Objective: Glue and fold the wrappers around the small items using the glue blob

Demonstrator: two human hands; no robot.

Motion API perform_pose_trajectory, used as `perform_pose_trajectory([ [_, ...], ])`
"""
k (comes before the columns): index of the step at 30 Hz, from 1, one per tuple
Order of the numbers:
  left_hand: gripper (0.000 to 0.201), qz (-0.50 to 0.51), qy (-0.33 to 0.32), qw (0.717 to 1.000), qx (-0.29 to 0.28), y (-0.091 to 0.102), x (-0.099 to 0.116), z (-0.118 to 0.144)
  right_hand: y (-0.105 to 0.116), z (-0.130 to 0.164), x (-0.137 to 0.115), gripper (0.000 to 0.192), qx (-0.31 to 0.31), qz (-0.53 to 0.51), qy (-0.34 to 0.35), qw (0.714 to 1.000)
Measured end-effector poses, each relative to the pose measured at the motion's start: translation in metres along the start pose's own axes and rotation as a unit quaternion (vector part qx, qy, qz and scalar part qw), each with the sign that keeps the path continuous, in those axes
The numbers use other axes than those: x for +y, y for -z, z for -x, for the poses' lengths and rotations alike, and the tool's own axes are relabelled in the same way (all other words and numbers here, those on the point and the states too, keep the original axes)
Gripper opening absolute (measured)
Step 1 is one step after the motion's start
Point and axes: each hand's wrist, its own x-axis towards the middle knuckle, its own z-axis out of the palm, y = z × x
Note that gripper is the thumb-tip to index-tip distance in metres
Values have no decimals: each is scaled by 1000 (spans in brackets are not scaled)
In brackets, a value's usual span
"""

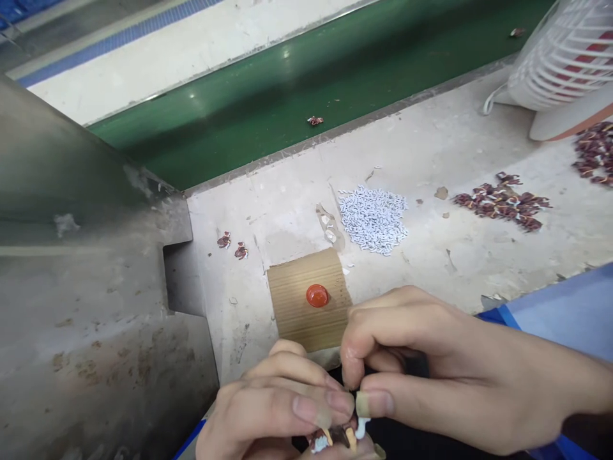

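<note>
At the bottom of the head view, my left hand [282, 402] is closed around a small dark-red figurine [339, 437] with yellow and pale-blue parts. Much of the figurine is hidden by the fingers. My right hand [421, 364] comes in from the right, thumb and forefinger close together. A small pale-blue piece [363, 428] shows right under that thumb's tip, against the figurine's side. Just beyond the hands lies a brown cardboard piece [292, 306], with a small red dish [317, 296] on it. Behind it is a heap of small pale-blue pieces [373, 220].
Dark-red figurines [502, 201] lie in a group to the right, and two more figurines [233, 245] at left. A white slatted basket [560, 70] stands at the upper right. A green conveyor belt [249, 102] runs behind the worktop. Metal housing [96, 255] bounds the left side.
</note>
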Motion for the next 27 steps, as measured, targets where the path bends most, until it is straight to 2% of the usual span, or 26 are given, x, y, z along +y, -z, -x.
perform_pose_trajectory([
  [3,45,25,49,998,-5,0,2,-1,2,0,-2,24,-9,-7,-3,1000],
  [6,37,68,116,991,13,-5,4,1,2,0,-5,46,-40,-95,-53,993],
  [9,36,109,175,978,25,-8,4,7,0,1,-5,62,-89,-246,-131,956],
  [12,41,133,216,967,2,-3,3,11,-2,2,-4,67,-133,-334,-208,910],
  [15,47,119,212,970,-22,4,2,12,-5,3,0,62,-142,-388,-230,881],
  [21,49,103,207,971,-53,10,6,14,-9,0,5,34,-163,-439,-276,840],
  [27,52,87,221,970,-47,12,8,16,-14,-2,12,33,-171,-512,-300,787],
])
